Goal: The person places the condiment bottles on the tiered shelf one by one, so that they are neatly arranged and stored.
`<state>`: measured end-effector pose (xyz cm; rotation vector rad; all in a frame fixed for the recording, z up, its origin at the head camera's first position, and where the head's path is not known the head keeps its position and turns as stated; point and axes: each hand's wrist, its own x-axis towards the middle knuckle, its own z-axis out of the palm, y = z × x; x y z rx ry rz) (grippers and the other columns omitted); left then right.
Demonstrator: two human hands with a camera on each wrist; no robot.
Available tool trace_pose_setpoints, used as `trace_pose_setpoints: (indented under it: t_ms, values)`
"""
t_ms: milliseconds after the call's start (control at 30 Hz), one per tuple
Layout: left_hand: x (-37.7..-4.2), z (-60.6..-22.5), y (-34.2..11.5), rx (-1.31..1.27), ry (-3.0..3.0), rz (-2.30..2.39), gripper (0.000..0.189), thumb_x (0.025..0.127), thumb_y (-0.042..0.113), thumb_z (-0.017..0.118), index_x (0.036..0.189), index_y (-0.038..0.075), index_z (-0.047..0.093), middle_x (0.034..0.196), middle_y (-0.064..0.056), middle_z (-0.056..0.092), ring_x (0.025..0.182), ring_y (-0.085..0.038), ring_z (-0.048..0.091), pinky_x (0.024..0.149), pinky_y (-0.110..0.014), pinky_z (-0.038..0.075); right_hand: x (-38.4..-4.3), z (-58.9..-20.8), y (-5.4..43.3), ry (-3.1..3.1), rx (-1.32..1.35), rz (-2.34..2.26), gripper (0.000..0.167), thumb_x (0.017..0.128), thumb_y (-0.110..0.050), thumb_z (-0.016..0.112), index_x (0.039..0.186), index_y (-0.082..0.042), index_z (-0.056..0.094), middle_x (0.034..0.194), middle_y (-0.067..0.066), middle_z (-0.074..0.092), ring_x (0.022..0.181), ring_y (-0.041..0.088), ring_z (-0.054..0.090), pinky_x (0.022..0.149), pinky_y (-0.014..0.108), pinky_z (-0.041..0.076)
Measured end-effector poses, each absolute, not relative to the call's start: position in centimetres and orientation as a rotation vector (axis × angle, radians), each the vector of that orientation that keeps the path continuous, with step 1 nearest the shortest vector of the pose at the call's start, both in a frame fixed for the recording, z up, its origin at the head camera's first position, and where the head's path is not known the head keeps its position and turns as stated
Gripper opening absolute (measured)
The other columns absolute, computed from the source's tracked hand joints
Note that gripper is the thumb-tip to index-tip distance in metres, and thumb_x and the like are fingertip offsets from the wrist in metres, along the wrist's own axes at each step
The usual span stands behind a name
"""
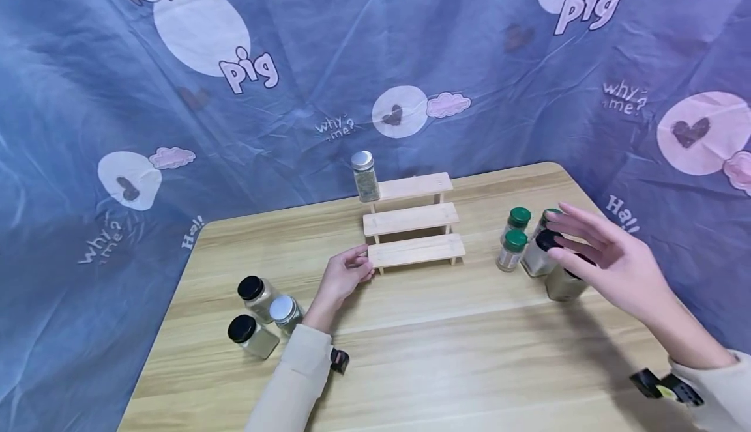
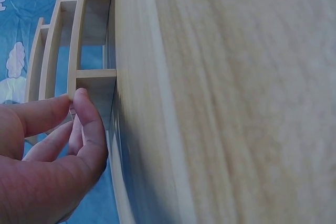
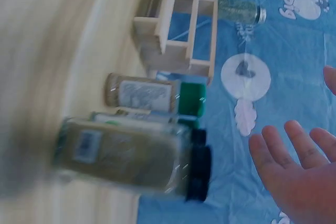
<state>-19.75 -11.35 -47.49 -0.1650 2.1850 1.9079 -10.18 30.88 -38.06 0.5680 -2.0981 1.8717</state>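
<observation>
A three-step wooden rack (image 1: 415, 250) stands on the table. My left hand (image 1: 342, 277) pinches the left end of its lowest step between thumb and fingers, as the left wrist view shows up close. On the top step, at its left end, stands a silver-lidded glass spice jar (image 1: 367, 183) of greenish flakes. My right hand (image 1: 624, 269) hovers with spread fingers over a group of spice jars on the right. Among these are small green-capped jars (image 1: 514, 244) and larger black-capped ones (image 1: 536, 259). In the right wrist view a black-capped jar of brownish powder (image 3: 128, 153) is nearest the camera.
Left of my left forearm stand two black-lidded jars (image 1: 253, 337) and a silver-lidded jar (image 1: 285, 313), close together. A blue printed cloth (image 1: 305, 47) hangs behind and beside the wooden table (image 1: 422, 354).
</observation>
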Motion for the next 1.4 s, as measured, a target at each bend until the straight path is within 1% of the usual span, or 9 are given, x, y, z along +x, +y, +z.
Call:
trace_pose_setpoints:
  t_ms: [133,233,333,500,700,900,1100,1200,1400]
  values:
    - [-19.8,-47.3,-11.4,-0.167,2.177,1.920,0.051,0.095,-0.009,0.068,0.145,0.002,0.061,0.105,-0.012,0.069,0.087,-0.015,0.073,0.088,-0.029,0.069,-9.0,-38.9,32.0,-2.063,0.546,1.842,0.075,0.080,0.035,0.063,0.150,0.015,0.044,0.141,0.006,0.070,0.129,0.009,0.066,0.110,0.015,0.054]
    - [-19.7,-47.2,-11.4,-0.157,2.175,1.927,0.051,0.096,-0.009,0.066,0.145,0.001,0.060,0.104,-0.011,0.069,0.086,-0.015,0.072,0.088,-0.029,0.069,-8.4,-39.7,32.8,-2.106,0.476,1.768,0.074,0.079,0.033,0.067,0.148,0.015,0.047,0.145,0.008,0.067,0.133,0.007,0.063,0.112,0.011,0.050]
    - [-19.7,-47.2,-11.4,-0.147,2.175,1.925,0.050,0.097,-0.009,0.066,0.145,0.000,0.060,0.104,-0.011,0.069,0.087,-0.016,0.073,0.087,-0.028,0.069,-8.0,-40.8,33.7,-2.165,0.401,1.717,0.075,0.079,0.031,0.068,0.149,0.012,0.048,0.146,0.004,0.066,0.134,0.004,0.061,0.111,0.008,0.049]
    - [-19.7,-47.4,-11.4,-0.152,2.172,1.922,0.049,0.097,-0.009,0.065,0.145,0.001,0.060,0.105,-0.012,0.069,0.088,-0.016,0.073,0.087,-0.027,0.069,-7.9,-43.4,35.1,-2.119,0.419,1.863,0.078,0.081,0.033,0.064,0.153,0.012,0.042,0.146,0.001,0.066,0.132,0.002,0.062,0.109,0.010,0.051]
    - [-19.8,-47.7,-11.5,-0.153,2.168,1.929,0.049,0.097,-0.009,0.065,0.145,0.001,0.060,0.106,-0.014,0.070,0.090,-0.019,0.074,0.088,-0.028,0.069,-8.0,-46.5,36.3,-2.273,0.314,1.829,0.076,0.086,0.025,0.068,0.155,0.001,0.045,0.141,-0.019,0.065,0.123,-0.010,0.063,0.096,0.007,0.057]
    - [-19.9,-47.7,-11.4,-0.166,2.167,1.924,0.051,0.096,-0.009,0.066,0.145,0.002,0.060,0.106,-0.013,0.069,0.089,-0.016,0.073,0.091,-0.030,0.068,-8.1,-48.6,37.0,-2.444,0.262,1.592,0.062,0.084,0.020,0.073,0.140,0.000,0.057,0.123,-0.027,0.069,0.112,-0.015,0.065,0.091,0.002,0.056]
    - [-19.9,-47.7,-11.4,-0.161,2.162,1.941,0.051,0.095,-0.010,0.067,0.144,0.002,0.061,0.106,-0.013,0.069,0.086,-0.014,0.072,0.093,-0.032,0.068,-8.1,-49.0,37.0,-2.398,0.340,1.640,0.055,0.083,0.025,0.070,0.133,0.004,0.060,0.120,-0.022,0.073,0.109,-0.010,0.069,0.090,0.006,0.059]
    - [-19.9,-47.7,-11.4,-0.169,2.159,1.937,0.051,0.095,-0.009,0.067,0.145,0.002,0.061,0.105,-0.012,0.069,0.086,-0.014,0.072,0.092,-0.031,0.068,-7.9,-48.6,36.6,-2.375,0.410,1.688,0.053,0.082,0.027,0.069,0.132,0.010,0.058,0.122,-0.017,0.074,0.112,-0.007,0.070,0.093,0.009,0.060]
    - [-20.0,-47.5,-11.3,-0.191,2.131,1.948,0.051,0.095,-0.011,0.066,0.145,0.002,0.061,0.102,-0.009,0.067,0.083,-0.012,0.071,0.089,-0.027,0.068,-7.7,-47.5,34.7,-2.356,0.599,1.739,0.055,0.082,0.030,0.067,0.133,0.016,0.053,0.128,-0.013,0.072,0.119,-0.004,0.069,0.097,0.015,0.061]
